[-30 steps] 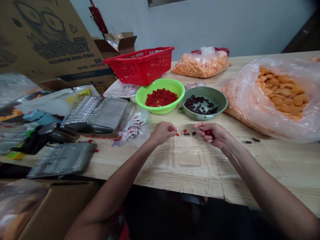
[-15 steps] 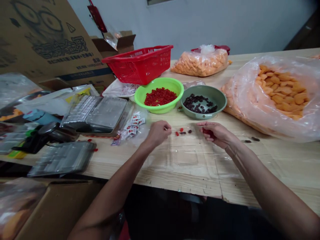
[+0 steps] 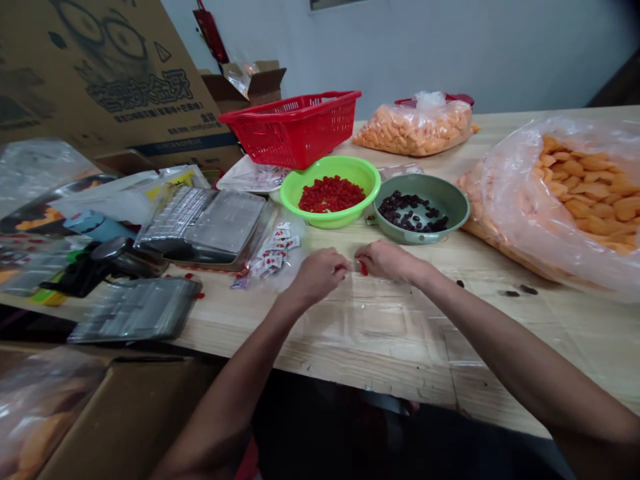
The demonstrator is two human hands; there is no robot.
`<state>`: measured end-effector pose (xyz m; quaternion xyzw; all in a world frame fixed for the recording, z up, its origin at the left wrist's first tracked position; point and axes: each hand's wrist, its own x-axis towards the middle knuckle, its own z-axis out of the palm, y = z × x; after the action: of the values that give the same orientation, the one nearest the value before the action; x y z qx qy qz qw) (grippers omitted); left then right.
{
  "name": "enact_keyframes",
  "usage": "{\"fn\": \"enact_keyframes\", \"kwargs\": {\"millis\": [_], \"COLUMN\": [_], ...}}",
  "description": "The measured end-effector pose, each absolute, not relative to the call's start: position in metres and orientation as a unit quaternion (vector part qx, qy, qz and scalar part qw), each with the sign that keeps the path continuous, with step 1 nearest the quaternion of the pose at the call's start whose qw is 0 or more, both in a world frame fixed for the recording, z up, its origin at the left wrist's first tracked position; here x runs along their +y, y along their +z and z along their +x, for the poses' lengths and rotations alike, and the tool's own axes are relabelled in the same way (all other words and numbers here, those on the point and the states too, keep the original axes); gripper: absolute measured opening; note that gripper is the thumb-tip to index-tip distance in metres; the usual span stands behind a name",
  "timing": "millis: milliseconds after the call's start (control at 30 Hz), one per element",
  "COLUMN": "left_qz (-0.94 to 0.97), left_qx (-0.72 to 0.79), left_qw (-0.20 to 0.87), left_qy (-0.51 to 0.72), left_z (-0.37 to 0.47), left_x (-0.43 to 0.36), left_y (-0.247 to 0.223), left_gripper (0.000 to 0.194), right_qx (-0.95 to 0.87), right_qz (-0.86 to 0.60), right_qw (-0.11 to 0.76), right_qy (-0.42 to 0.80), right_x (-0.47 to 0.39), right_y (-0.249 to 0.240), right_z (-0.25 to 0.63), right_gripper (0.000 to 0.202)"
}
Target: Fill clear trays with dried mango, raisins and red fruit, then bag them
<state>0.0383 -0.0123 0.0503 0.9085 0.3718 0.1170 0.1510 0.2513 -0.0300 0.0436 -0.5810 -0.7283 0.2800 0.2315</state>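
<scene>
My left hand (image 3: 324, 272) is closed in a pinch over the table, at the left end of a small clear plastic tray. Whether the tray's edge is between its fingers cannot be made out. My right hand (image 3: 386, 260) reaches in from the right, closed with fingertips down and almost meeting the left hand. A red dried-fruit piece (image 3: 363, 268) shows at its fingertips. The hand hides most of the tray and its contents. Behind the hands stand a lime-green bowl (image 3: 374, 195) of red pieces and a grey-green bowl (image 3: 461, 217) of dark raisin-like pieces.
A large open bag of orange slices (image 3: 510, 220) stands at right, with a tied bag (image 3: 415, 127) behind. At left lie stacked clear trays (image 3: 225, 223), small sachets (image 3: 281, 248) and a tape dispenser (image 3: 125, 257). A red basket (image 3: 300, 133) stands at the back.
My right hand has moved left with red fruit, from beside the clear tray to over it, covering the pieces that showed there. My left hand stays pinched at the tray's left end. The view has shifted slightly.
</scene>
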Motion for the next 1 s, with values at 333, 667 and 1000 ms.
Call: {"fn": "enact_keyframes", "kwargs": {"millis": [333, 667, 1000], "left_qz": [0.966, 0.946, 0.953], "left_qx": [0.243, 0.308, 0.3], "left_qw": [0.085, 0.105, 0.049], "left_qy": [-0.04, 0.016, -0.014], "left_z": [0.084, 0.081, 0.085], "left_x": [0.007, 0.02, 0.022], "left_y": [0.047, 0.039, 0.044], "left_gripper": [0.023, 0.025, 0.027], "right_qx": [-0.677, -0.414, -0.73], "right_qz": [-0.662, -0.619, -0.63], "right_qw": [0.211, 0.394, 0.152], "right_qy": [0.241, 0.538, 0.217], "right_x": [-0.061, -0.085, -0.062], "right_y": [0.024, 0.024, 0.037], "right_z": [0.3, 0.323, 0.296], "right_gripper": [0.026, 0.025, 0.036]}}
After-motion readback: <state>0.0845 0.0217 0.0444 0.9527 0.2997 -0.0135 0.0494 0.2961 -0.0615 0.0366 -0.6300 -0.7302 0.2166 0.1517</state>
